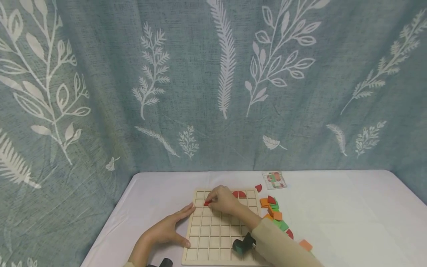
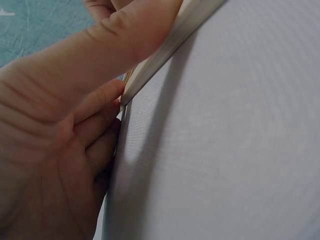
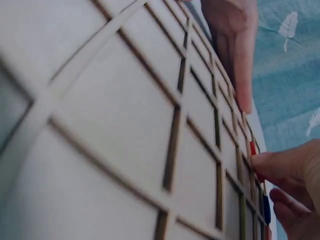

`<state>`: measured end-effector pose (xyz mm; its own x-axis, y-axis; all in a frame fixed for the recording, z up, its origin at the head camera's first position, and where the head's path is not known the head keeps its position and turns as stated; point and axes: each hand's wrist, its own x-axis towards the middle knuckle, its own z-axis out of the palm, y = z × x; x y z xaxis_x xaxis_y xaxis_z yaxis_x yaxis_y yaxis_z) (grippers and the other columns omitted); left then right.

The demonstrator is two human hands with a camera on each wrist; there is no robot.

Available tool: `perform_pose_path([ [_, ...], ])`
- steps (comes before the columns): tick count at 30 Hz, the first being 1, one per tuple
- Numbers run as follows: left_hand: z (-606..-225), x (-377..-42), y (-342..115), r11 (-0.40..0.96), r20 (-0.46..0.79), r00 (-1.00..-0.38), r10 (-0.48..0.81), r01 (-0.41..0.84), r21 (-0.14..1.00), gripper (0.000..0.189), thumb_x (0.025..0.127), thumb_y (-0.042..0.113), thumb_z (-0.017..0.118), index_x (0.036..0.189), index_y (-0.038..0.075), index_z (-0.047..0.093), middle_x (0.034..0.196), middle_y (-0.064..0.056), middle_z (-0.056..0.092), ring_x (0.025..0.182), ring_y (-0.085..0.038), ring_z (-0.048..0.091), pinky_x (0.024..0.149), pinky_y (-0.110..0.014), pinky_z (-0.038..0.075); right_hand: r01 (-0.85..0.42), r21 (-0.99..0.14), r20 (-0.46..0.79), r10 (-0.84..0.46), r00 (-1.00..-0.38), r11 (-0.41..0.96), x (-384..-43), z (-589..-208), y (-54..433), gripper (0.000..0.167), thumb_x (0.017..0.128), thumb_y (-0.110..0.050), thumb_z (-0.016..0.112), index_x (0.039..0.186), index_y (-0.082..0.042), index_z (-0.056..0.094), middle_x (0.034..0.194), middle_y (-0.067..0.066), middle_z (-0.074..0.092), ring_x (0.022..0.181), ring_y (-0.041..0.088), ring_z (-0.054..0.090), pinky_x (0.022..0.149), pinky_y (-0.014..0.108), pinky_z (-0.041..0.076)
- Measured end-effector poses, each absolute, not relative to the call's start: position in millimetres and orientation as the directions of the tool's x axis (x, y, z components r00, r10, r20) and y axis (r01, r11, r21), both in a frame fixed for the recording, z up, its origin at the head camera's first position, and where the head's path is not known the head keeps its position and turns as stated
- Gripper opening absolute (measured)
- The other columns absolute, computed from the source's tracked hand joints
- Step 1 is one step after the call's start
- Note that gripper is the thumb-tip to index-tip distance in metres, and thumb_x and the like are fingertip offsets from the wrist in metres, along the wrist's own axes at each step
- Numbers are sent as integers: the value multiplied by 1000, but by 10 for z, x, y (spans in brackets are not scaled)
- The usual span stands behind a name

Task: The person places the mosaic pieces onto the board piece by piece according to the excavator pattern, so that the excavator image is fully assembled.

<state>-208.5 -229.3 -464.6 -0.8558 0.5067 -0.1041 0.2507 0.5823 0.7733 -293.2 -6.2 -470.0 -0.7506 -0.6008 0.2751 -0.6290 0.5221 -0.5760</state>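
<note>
A wooden grid board [image 1: 205, 230] lies flat on the white table. My right hand [image 1: 224, 200] reaches over its upper left part and pinches a red piece [image 1: 207, 203] at a cell in the second row. In the right wrist view that red piece [image 3: 252, 148] shows at the fingertips, partly hidden by them. Two red quarter-circle pieces [image 1: 242, 194] sit side by side in the top row. My left hand [image 1: 165, 227] lies spread along the board's left edge, thumb near the lower corner, fingers farther up. In the left wrist view, the thumb touches the board's side [image 2: 165, 57].
Right of the board lies a loose pile of orange [image 1: 277, 216], green [image 1: 283, 225] and red [image 1: 290, 233] pieces. A single red piece [image 1: 258, 188] lies by the top right corner. Behind it is a printed pattern card [image 1: 274, 180]. A blue-green leaf-patterned curtain [image 1: 207, 148] hangs behind the table.
</note>
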Motion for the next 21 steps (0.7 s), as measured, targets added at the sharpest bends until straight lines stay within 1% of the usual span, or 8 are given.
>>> perform_pose_path([
  [3, -4653, -2088, -2286, 580, -105, -854, 509, 251, 775, 103, 57, 30, 84, 142, 4, 32, 152, -15, 17, 138, -42, 13, 107, -62, 13, -605, -602, 264, -585, -767, 521, -2921, -4693, -65, 8, 75, -5, 73, 83, -4, 75, 88, 6, 72, 89, 21, 66, 78, 30, 53],
  [7, -4658, -2101, -2276, 580, -107, -852, 513, 252, 774, 103, 58, 31, 84, 143, 4, 32, 152, -15, 17, 138, -42, 13, 107, -62, 12, -586, -620, 255, -573, -779, 522, -2919, -4701, -53, 7, 78, -5, 71, 84, -4, 75, 88, 5, 72, 89, 20, 67, 78, 29, 54],
  [10, -4664, -2116, -2274, 582, -107, -850, 515, 256, 772, 103, 58, 31, 84, 143, 5, 31, 153, -15, 16, 138, -42, 13, 108, -61, 13, -599, -609, 272, -573, -773, 520, -2922, -4714, -46, 7, 79, -4, 70, 84, -5, 75, 87, 5, 72, 89, 20, 67, 78, 28, 54],
  [12, -4669, -2123, -2280, 583, -105, -850, 516, 259, 770, 103, 58, 31, 83, 143, 5, 31, 153, -14, 16, 138, -42, 13, 108, -61, 13, -623, -581, 289, -584, -759, 524, -2923, -4717, -47, 7, 79, -4, 70, 84, -5, 75, 87, 4, 72, 87, 18, 66, 77, 26, 53],
  [15, -4679, -2127, -2290, 583, -99, -850, 517, 265, 768, 103, 58, 31, 83, 143, 4, 31, 153, -15, 16, 138, -43, 13, 108, -61, 13, -653, -536, 297, -604, -739, 535, -2911, -4701, -45, 11, 79, -8, 71, 90, -7, 74, 89, 3, 70, 87, 16, 63, 77, 25, 51],
  [18, -4692, -2125, -2297, 585, -103, -852, 513, 260, 768, 104, 57, 32, 83, 143, 4, 32, 152, -15, 17, 138, -43, 13, 108, -61, 13, -652, -515, 282, -608, -742, 557, -2870, -4653, -13, 18, 81, -14, 70, 98, -10, 72, 92, 1, 67, 87, 15, 60, 74, 24, 50],
  [21, -4698, -2129, -2299, 592, -106, -857, 504, 253, 765, 104, 56, 32, 84, 143, 6, 33, 152, -14, 17, 138, -42, 13, 108, -61, 13, -634, -576, 295, -593, -750, 516, -2812, -4539, 82, 21, 82, -15, 69, 102, -8, 71, 95, 4, 67, 85, 16, 61, 71, 24, 51],
])
